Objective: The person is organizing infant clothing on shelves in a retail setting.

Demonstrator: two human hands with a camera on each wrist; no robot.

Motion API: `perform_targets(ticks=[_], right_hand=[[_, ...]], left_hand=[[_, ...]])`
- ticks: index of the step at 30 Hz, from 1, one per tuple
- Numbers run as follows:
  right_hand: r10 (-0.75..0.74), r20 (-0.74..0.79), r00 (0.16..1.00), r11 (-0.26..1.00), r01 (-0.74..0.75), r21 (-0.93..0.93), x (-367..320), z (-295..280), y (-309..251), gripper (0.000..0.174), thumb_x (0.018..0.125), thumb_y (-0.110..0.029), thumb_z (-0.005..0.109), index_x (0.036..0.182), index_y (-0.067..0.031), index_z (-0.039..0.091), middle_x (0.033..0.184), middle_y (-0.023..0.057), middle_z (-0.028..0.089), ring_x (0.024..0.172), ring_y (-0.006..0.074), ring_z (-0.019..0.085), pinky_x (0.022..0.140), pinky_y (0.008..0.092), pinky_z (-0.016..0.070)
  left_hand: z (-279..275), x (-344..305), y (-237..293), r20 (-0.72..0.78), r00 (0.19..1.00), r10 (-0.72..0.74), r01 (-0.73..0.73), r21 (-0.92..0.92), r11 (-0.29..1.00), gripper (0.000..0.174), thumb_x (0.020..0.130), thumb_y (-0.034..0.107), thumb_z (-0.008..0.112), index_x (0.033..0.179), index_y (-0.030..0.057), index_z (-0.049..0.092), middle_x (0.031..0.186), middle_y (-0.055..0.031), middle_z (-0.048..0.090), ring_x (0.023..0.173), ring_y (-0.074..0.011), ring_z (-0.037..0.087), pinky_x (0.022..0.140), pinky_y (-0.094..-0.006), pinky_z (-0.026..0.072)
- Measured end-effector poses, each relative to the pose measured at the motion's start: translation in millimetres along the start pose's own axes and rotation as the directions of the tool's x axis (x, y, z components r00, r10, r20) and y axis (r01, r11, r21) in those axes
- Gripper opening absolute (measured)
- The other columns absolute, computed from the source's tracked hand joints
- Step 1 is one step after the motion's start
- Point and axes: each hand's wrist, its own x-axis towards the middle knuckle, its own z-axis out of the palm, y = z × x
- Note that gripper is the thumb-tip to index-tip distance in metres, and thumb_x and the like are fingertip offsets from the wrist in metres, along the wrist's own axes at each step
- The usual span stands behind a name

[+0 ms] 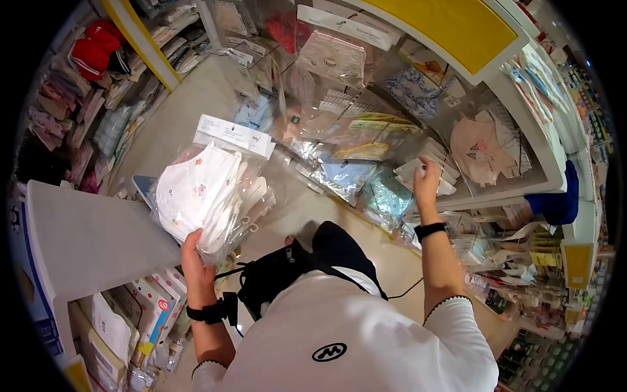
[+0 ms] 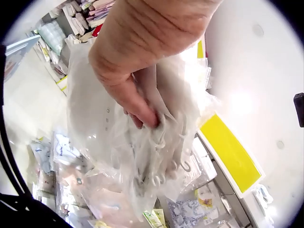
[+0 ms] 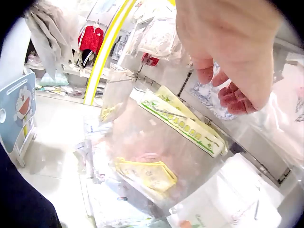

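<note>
My left hand [image 1: 195, 256] grips the lower edge of a bundle of clear-bagged white baby garments [image 1: 197, 186], printed with small motifs. A white header card [image 1: 234, 134] tops the bundle. In the left wrist view, the thumb and fingers pinch the plastic bags [image 2: 90, 109] beside several small pale hooks [image 2: 157, 180]. My right hand [image 1: 426, 186] reaches over white packs [image 1: 445, 173] hanging on the lower rack. Its fingers [image 3: 236, 101] bend loosely with nothing between them in the right wrist view. Near it hangs a yellow-trimmed garment [image 3: 152, 175] in clear plastic.
Bagged garments hang along the rack ahead, among them a pink bib-shaped piece [image 1: 480, 149]. A grey-topped counter [image 1: 98, 228] stands at the left. Behind it are shelves with a red jacket [image 1: 98, 49]. A blue folding stool [image 3: 19, 107] with a cartoon print leans nearby.
</note>
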Motion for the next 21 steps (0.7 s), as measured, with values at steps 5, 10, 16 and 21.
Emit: perform_targets(ticks=[5,10,16,21], right_hand=[[0.122,0.199,0.972,0.984,-0.144,0.100,4,49,-5,0.035,0.073,-0.009,0.058,0.107,-0.0040,0.055,0.104,0.0156,0.056,0.097,0.0305,0.052,0.085,0.0378,0.0413],[0.146,0.150,0.978,0.987,-0.134,-0.090,38,82,15,0.037,0.073,-0.012,0.060,0.108,-0.0027,0.054,0.107,0.0168,0.055,0.095,0.0315,0.054,0.083,0.0377,0.0435],[0.220,0.201,0.955,0.934,-0.147,-0.326,91,84,2,0.053,0.070,-0.020,0.066,0.118,-0.0073,0.046,0.120,0.0142,0.048,0.109,0.0312,0.046,0.089,0.0409,0.0399],[0.128,0.254,0.959,0.893,0.001,-0.451,125,117,21,0.068,0.066,-0.029,0.071,0.124,-0.0090,0.040,0.132,0.0131,0.036,0.118,0.0322,0.036,0.094,0.0444,0.0347]], left_hand=[[-16,2,-1,0.038,0.997,-0.066,0.065,0.035,0.997,0.035,0.078,0.018,0.053,0.102,-0.0069,0.055,0.100,-0.0140,0.061,0.089,-0.0238,0.059,0.082,-0.0333,0.0448],[-12,-2,-2,-0.009,0.998,-0.069,0.069,0.044,0.997,0.033,0.078,0.019,0.053,0.099,-0.0055,0.057,0.098,-0.0130,0.062,0.089,-0.0239,0.059,0.082,-0.0334,0.0449],[-10,-11,-7,-0.135,0.990,-0.027,0.039,0.090,0.995,0.033,0.078,0.019,0.053,0.101,-0.0050,0.057,0.098,-0.0130,0.062,0.088,-0.0240,0.060,0.081,-0.0333,0.0462],[7,-21,-7,-0.226,0.974,-0.002,0.025,0.097,0.995,0.036,0.075,0.015,0.056,0.104,-0.0075,0.053,0.099,-0.0142,0.060,0.088,-0.0238,0.059,0.081,-0.0335,0.0469]])
